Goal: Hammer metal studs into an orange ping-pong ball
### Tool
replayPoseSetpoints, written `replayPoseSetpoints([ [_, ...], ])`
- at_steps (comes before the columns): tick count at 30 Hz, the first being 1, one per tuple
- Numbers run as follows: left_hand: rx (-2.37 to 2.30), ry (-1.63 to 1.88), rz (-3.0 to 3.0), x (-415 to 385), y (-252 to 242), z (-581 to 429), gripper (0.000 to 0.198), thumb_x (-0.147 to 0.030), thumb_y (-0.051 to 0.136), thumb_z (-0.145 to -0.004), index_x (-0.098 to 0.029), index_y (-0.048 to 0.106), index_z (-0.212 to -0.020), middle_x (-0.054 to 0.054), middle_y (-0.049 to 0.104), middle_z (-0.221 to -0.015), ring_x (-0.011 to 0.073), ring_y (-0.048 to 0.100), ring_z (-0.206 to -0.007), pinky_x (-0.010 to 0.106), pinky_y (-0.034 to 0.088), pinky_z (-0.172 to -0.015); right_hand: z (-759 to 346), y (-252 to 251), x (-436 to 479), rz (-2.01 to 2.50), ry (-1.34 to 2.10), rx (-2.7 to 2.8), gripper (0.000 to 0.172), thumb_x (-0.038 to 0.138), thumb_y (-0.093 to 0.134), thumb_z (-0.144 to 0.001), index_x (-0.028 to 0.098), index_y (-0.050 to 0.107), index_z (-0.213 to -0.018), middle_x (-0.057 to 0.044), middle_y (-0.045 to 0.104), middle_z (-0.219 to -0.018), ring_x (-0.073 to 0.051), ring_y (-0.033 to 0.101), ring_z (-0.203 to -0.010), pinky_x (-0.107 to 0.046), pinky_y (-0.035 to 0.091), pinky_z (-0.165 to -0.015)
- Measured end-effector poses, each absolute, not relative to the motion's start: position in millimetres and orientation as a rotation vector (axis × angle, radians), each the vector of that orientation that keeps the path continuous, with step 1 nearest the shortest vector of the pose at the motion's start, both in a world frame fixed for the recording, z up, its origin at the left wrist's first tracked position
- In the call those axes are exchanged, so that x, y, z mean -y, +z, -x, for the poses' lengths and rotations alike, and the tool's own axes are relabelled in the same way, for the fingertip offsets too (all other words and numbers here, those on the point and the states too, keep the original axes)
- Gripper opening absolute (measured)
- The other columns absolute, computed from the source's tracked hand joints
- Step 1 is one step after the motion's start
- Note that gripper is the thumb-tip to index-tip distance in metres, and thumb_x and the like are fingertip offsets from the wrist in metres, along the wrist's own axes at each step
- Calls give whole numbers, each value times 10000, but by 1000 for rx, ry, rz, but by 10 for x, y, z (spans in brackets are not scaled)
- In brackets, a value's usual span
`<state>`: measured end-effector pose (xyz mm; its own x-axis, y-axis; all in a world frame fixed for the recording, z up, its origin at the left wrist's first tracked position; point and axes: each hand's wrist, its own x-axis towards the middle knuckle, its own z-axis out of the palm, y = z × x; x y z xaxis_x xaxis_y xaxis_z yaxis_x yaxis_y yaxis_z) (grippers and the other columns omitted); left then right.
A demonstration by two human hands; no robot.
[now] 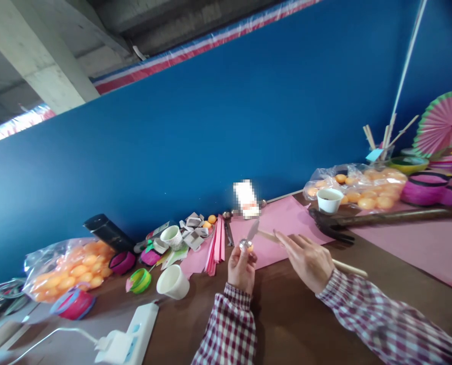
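Pinched in the fingers of my left hand (pixel 241 268) is a small shiny silver ball (pixel 244 245), with a bit of orange showing at its right side. My right hand (pixel 307 258) is closed around a small hammer (pixel 266 234) with a pale wooden handle, whose end sticks out past my wrist. The narrow grey hammer head is just above the ball; I cannot tell whether they touch. Pink paper (pixel 282 220) lies behind both hands.
A white cup (pixel 173 282), folded pink strips (pixel 215 248) and a power strip (pixel 142 329) are on the left. Bags of orange balls (pixel 73 268) stand at both sides. A large claw tool (pixel 381 218) lies on the right. A bright blurred screen (pixel 246 198) stands behind.
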<state>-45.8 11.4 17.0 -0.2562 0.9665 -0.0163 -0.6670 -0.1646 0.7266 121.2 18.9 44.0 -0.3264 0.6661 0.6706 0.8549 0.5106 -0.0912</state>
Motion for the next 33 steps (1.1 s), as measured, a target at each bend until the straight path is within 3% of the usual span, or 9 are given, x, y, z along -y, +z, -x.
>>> replayPoseSetpoints([
  [10, -870, 1801, -636, -144, 155, 433, 372, -203, 697, -582, -221, 600, -940, 25, 577, -863, 85, 517, -696, 239, 395, -662, -1211, 425, -194, 1272, -369, 2112, 412, 175, 390, -832, 249, 397, -1237, -26, 606, -793, -120, 523, -724, -200, 366, -569],
  [23, -959, 1789, -880, -134, 53, 465, 463, -223, 646, -649, -246, 533, -1097, 54, 566, -977, 112, 540, -774, 265, 417, -726, -1227, 425, -215, 1320, -336, 2159, 425, 172, 411, -822, 268, 388, -1236, -4, 601, -787, -118, 526, -719, -212, 353, -537],
  [33, -1125, 1734, -1132, -126, 53, 473, 530, -237, 590, -703, -218, 433, -1209, 96, 548, -1095, 193, 515, -999, 330, 389, -847, -1247, 450, -219, 1344, -320, 2139, 421, 187, 395, -830, 275, 380, -1241, -7, 602, -792, -112, 532, -692, -216, 340, -518],
])
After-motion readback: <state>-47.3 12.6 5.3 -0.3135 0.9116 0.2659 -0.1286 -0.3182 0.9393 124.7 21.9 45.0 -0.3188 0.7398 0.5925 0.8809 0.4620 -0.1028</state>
